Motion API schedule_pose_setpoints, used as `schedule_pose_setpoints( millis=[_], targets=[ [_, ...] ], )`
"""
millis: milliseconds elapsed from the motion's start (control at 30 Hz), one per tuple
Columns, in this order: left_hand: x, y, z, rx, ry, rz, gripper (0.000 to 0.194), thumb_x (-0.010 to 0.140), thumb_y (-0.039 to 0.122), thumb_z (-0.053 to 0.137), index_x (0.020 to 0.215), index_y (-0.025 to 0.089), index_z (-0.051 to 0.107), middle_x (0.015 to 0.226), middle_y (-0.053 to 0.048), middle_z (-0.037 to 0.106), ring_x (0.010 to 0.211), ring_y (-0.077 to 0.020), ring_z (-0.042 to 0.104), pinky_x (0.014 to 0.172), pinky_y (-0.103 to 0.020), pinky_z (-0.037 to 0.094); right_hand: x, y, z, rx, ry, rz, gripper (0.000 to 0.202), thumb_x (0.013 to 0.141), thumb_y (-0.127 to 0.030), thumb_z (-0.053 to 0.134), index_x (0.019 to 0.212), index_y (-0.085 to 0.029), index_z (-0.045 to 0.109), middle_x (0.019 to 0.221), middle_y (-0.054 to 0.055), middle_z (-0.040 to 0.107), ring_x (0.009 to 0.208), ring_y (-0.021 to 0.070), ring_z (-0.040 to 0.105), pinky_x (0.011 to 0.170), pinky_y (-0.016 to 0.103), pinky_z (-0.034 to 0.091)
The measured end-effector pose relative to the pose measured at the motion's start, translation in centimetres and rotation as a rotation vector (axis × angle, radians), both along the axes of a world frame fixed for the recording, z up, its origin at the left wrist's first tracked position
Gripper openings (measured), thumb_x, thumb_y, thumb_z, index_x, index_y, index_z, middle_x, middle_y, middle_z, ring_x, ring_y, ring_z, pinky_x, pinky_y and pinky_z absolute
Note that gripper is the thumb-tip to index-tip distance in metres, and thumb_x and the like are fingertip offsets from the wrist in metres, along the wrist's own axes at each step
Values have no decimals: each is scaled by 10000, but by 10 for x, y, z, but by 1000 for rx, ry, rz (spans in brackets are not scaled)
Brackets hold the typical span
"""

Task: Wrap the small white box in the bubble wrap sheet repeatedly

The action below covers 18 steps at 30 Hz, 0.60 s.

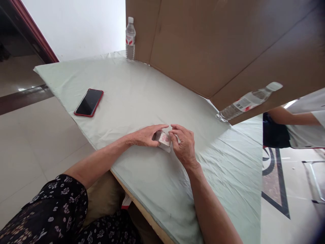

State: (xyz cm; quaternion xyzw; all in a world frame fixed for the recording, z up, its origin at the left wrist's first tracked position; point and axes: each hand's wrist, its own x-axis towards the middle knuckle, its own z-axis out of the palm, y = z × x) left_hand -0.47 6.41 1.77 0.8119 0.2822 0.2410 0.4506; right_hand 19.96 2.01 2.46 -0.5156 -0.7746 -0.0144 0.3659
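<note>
Pale-green cloth [127, 88] | cardboard panel [198, 44] upright, two bottles [130, 40] against it, presumably props | left hand [146, 136] curled round small box [165, 139], likely steadying; right hand [185, 144] fingers bent beside it, pinch can't tell | phone [88, 102] aside | box between hands

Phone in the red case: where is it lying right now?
In the head view, the phone lies at the left on the pale green cloth, close to its left edge, up and left of the left hand.
</note>
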Motion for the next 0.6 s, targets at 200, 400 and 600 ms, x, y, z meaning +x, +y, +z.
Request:
schedule_pose_setpoints(
  millis=[200, 400, 600],
  targets=[
    [0, 1, -1, 26, -16, 32, 840, 718, 196, 593, 1522, 185, 348, 1414, -126, 521, 1224, -259, 534, 991, -382, 471, 0, 15, 11, -16, 33, 23, 142, 957, -245, 509, 893, -231, 635, 1187, 101, 732, 1149, 246, 666, 950, 424, 452],
    [-1, 0, 3, -74, -40, 11, 932, 712, 254, 654, 1556, 166, 267, 1500, -176, 423, 1212, -289, 531, 1002, -441, 466, 1, 31, 16, -41, 72, -4, 140, 944, -269, 514, 883, -241, 637, 1175, 95, 730, 1130, 254, 663, 961, 446, 463],
    [-1, -2, 5, -228, -115, 6, 1029, 685, 359, 746, 1568, 206, 242, 1525, -182, 380, 1270, -309, 500, 1042, -467, 444, 15, 54, 19, -62, 160, -44, 131, 907, -275, 540, 828, -231, 635, 1142, 112, 729, 1087, 257, 667, 969, 454, 480]
  ],
)
